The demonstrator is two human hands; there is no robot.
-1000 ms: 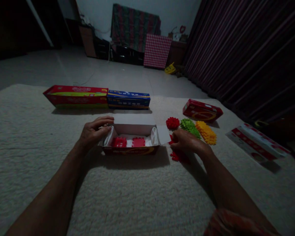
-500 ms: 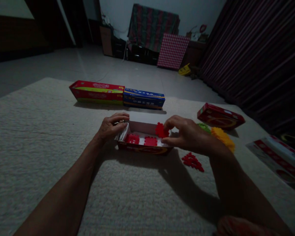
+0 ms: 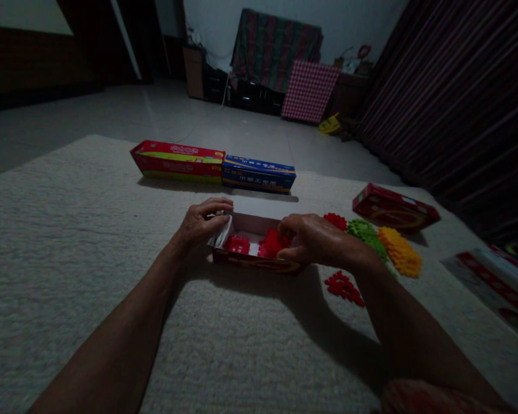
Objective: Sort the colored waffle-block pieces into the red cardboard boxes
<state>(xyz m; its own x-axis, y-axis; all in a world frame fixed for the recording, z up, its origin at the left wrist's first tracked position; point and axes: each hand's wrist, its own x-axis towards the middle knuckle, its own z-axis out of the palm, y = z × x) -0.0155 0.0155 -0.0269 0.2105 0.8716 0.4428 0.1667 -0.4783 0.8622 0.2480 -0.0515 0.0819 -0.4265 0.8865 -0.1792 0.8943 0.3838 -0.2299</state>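
An open cardboard box (image 3: 259, 263) with a dark red front sits on the pale quilted mat, its white lid flap (image 3: 263, 207) turned back. My left hand (image 3: 205, 223) grips the box's left end, thumb inside and fingers behind. My right hand (image 3: 304, 236) reaches into the right end, pinching a red notched plastic building piece (image 3: 274, 241). Another red piece (image 3: 238, 244) lies at the left inside the box. A red triangular piece (image 3: 343, 287) rests on the mat below my right wrist.
Past my right hand lie a red piece (image 3: 335, 221), green pieces (image 3: 366, 233) and a row of yellow pieces (image 3: 399, 253). A red box (image 3: 395, 208) stands behind them. Farther off, a red-and-green box (image 3: 179, 164) touches a blue box (image 3: 259, 173). A printed package (image 3: 496, 282) lies far right.
My right hand has lowered the red piece from the box's rim down inside it. My left hand keeps its hold on the box. The whole view has shifted slightly.
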